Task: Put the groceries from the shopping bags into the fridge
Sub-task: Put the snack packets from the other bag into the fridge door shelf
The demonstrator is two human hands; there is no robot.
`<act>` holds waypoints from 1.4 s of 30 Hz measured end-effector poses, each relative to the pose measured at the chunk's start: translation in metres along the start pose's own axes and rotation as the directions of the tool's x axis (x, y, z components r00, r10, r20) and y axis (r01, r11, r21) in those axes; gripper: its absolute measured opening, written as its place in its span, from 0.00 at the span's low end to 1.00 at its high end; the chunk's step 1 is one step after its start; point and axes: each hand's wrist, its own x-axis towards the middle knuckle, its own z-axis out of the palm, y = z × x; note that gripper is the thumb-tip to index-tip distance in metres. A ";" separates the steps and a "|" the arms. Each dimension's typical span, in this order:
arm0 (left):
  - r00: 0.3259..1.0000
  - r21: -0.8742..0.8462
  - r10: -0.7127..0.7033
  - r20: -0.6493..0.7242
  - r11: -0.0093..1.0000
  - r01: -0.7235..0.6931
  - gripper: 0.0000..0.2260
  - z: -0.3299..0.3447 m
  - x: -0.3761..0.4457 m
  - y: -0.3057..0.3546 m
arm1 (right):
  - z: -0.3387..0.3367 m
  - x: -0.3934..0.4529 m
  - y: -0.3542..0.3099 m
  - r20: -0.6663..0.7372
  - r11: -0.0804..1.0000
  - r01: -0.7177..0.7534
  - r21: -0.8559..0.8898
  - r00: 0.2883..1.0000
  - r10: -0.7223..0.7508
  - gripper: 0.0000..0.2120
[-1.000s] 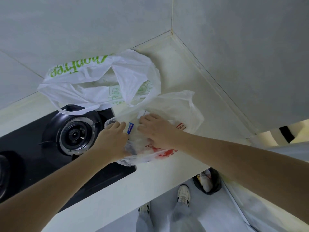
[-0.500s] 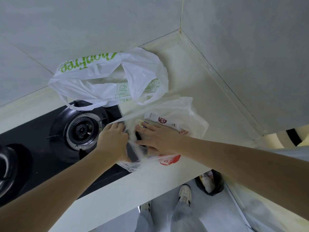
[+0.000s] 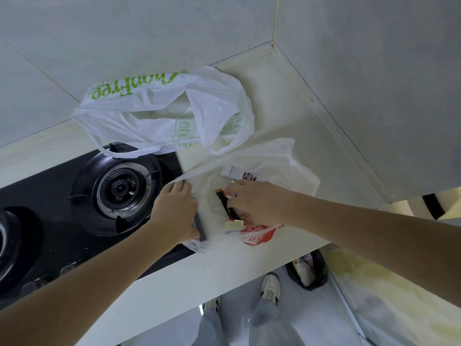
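At frame centre, the left hand [image 3: 175, 211] pinches the clear bag's [image 3: 282, 168] rim. The right hand's [image 3: 252, 202] grip closes on a dark packet [image 3: 225, 204] inside it.

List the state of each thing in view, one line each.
Clear bag: lying on the counter, mouth held open.
Left hand: grips the clear bag's edge.
Right hand: inside the bag, fingers on a dark flat pack.
White carton: lying inside the clear bag.
Green-lettered bag: slumped, mouth open, partly over the burner.
Burner: no flame visible.
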 end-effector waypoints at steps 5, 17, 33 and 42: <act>0.953 -0.098 0.188 -0.237 0.972 -0.215 0.18 -0.011 0.006 0.021 | 0.017 -0.008 -0.004 -0.207 0.981 0.034 0.191 0.978 0.006 0.14; 0.919 -0.263 0.268 -0.290 0.901 -0.346 0.33 0.011 0.068 0.048 | 0.052 -0.006 -0.041 -0.135 0.940 -0.306 0.148 0.936 0.326 0.35; 0.901 -0.214 0.224 -0.371 0.924 -0.318 0.17 0.017 0.059 0.042 | 0.036 -0.033 -0.026 -0.142 0.863 -0.276 0.424 0.920 0.364 0.09; 0.925 -0.351 0.184 -0.332 0.886 -0.303 0.08 -0.006 0.047 0.043 | 0.024 -0.049 -0.016 -0.270 0.772 -0.272 0.575 0.828 0.492 0.07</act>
